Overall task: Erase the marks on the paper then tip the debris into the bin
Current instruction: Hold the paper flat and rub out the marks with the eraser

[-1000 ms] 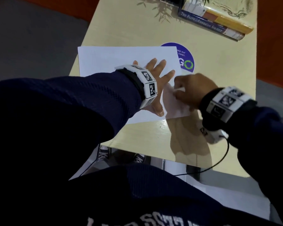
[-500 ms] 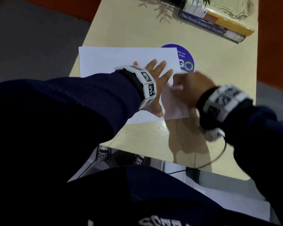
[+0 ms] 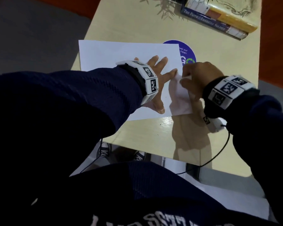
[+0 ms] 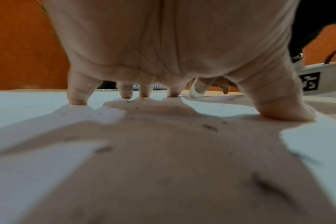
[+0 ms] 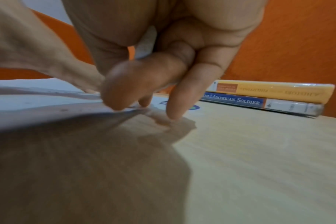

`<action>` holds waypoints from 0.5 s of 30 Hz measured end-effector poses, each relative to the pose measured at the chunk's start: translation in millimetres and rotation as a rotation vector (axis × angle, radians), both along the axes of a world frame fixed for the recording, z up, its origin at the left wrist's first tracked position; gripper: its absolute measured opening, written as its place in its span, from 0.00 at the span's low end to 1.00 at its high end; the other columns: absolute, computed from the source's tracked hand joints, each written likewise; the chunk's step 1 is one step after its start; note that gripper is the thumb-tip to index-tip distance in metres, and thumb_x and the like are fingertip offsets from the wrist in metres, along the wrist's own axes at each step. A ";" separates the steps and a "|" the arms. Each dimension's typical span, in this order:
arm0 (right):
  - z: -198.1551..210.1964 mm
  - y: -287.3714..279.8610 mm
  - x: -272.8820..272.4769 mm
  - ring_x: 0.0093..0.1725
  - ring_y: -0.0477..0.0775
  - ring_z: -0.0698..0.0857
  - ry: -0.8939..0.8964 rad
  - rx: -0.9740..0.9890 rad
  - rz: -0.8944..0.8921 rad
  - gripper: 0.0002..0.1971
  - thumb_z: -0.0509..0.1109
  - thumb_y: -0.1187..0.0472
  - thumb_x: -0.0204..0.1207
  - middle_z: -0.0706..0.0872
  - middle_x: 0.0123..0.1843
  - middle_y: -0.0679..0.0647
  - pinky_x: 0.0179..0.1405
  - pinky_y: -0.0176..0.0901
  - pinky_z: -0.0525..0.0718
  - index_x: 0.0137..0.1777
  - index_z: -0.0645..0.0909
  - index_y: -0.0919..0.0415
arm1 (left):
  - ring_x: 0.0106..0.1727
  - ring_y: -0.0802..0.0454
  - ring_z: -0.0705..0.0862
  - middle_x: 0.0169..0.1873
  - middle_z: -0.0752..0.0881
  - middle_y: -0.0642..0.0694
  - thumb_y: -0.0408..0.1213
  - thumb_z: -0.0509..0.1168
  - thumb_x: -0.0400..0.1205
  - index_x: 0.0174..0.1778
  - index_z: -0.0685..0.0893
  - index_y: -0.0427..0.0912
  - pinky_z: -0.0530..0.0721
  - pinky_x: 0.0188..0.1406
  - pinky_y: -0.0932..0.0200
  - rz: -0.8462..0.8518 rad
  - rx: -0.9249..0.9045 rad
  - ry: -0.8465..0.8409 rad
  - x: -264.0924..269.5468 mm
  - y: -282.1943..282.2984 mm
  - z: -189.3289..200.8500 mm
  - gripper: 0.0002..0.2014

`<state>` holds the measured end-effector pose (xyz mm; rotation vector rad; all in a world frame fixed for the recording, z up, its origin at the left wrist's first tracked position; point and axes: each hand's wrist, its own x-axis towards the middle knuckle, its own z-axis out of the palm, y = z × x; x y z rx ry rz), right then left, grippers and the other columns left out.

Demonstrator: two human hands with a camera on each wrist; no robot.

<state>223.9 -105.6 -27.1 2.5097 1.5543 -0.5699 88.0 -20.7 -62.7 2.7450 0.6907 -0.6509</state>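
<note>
Left hand (image 3: 155,82): fingers flat, spread, pressing paper (image 3: 114,53), frame centre
Right hand (image 3: 201,74): fingers pinching eraser (image 3: 185,77) at paper's right edge
Risk: paper creases or crumbs (image 4: 209,127) scatter if hold slips

The counter (image 3: 137,134) is pale wood-grain laminate with a glossy top. A white paper (image 3: 121,53) lies flat on it toward the left edge, its right margin overlapping a round purple sticker (image 3: 189,53). Two books (image 3: 219,18) lie stacked at the far right corner, a yellow one on top of a blue-spined one. Small dark crumbs (image 4: 209,127) dot the paper.
</note>
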 end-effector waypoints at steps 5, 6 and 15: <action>-4.2 -19.6 -14.5 0.39 0.61 0.82 0.051 -0.055 0.033 0.05 0.65 0.54 0.75 0.82 0.36 0.54 0.39 0.45 0.78 0.41 0.78 0.53 | 0.82 0.42 0.34 0.82 0.33 0.48 0.73 0.71 0.57 0.81 0.35 0.61 0.48 0.69 0.21 -0.012 0.017 0.013 1.2 1.2 -3.5 0.65; -3.2 -15.6 -9.5 0.39 0.61 0.83 0.044 -0.047 0.005 0.04 0.65 0.55 0.74 0.82 0.34 0.54 0.39 0.46 0.79 0.41 0.78 0.54 | 0.82 0.42 0.35 0.82 0.33 0.48 0.73 0.71 0.57 0.81 0.35 0.61 0.49 0.69 0.21 -0.016 0.023 0.007 1.1 0.8 -2.7 0.65; -9.7 -34.7 -19.4 0.42 0.60 0.79 0.078 0.012 -0.051 0.03 0.65 0.54 0.75 0.82 0.40 0.55 0.39 0.45 0.73 0.43 0.78 0.51 | 0.83 0.44 0.37 0.83 0.37 0.48 0.75 0.65 0.59 0.82 0.39 0.59 0.46 0.73 0.25 -0.062 0.031 -0.029 -3.5 4.2 -1.8 0.61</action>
